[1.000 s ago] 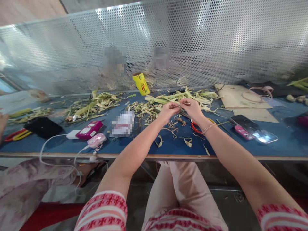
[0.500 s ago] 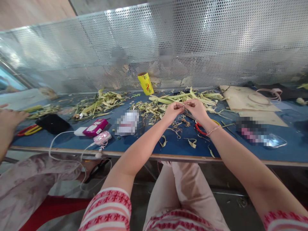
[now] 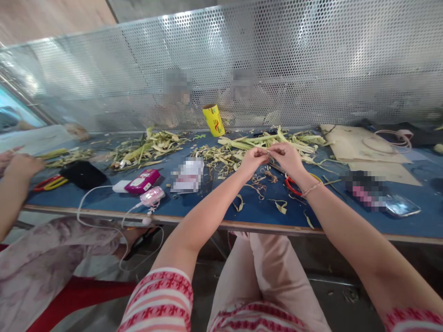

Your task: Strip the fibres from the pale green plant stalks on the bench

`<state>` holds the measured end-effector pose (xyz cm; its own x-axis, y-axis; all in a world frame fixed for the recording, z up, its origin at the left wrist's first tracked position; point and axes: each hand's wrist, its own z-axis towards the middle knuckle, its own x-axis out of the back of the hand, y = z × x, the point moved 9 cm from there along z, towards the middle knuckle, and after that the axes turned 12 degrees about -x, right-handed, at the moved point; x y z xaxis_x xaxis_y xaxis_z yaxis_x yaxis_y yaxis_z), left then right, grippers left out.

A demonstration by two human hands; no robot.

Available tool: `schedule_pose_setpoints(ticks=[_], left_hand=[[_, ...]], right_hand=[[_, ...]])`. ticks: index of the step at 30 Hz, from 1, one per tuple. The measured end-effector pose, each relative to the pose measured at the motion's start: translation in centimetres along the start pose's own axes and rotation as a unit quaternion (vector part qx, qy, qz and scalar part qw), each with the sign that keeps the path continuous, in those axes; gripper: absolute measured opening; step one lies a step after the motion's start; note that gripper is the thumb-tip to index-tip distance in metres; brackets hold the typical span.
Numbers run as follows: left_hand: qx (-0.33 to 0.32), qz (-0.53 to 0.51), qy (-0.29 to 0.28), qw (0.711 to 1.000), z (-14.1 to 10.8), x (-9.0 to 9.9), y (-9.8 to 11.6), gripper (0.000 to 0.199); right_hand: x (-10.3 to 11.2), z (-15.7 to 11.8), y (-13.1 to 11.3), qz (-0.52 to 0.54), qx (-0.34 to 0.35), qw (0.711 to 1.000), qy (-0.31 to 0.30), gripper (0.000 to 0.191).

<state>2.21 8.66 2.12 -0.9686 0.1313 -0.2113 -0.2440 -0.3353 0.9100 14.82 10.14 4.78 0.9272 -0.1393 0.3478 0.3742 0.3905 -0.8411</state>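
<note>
Just above the table, my left hand and my right hand meet fingertip to fingertip. Both are closed in a pinch, and whatever lies between the fingers is too small to make out. Behind them spreads a heap of pale green plant stalks and leaves. Red and yellow loop handles, like those of scissors, lie partly hidden under my right wrist. Curled dry scraps are scattered below my hands.
A yellow cardboard tube stands tilted by the perforated metal screen. Left lie a purple device, a pink case and a black pouch. A phone is right. A neighbour's hand works at far left.
The whole view has shifted slightly, with things sitting a little further right. My hands stay pinched together in the same place. The neighbour's hand at the left has changed its pose.
</note>
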Motion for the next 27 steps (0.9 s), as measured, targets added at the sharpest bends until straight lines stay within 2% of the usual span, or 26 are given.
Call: schedule_pose_setpoints(ticks=[18, 27], left_hand=[[0.009, -0.023, 0.003, 1.0, 0.1, 0.3, -0.5, 0.016], [0.009, -0.018, 0.007, 1.0, 0.2, 0.3, -0.5, 0.014]], right_hand=[[-0.1, -0.7, -1.3, -0.004, 0.015, 1.0, -0.001, 0.011], [-0.3, -0.8, -1.6, -0.017, 0.007, 1.0, -0.011, 0.016]])
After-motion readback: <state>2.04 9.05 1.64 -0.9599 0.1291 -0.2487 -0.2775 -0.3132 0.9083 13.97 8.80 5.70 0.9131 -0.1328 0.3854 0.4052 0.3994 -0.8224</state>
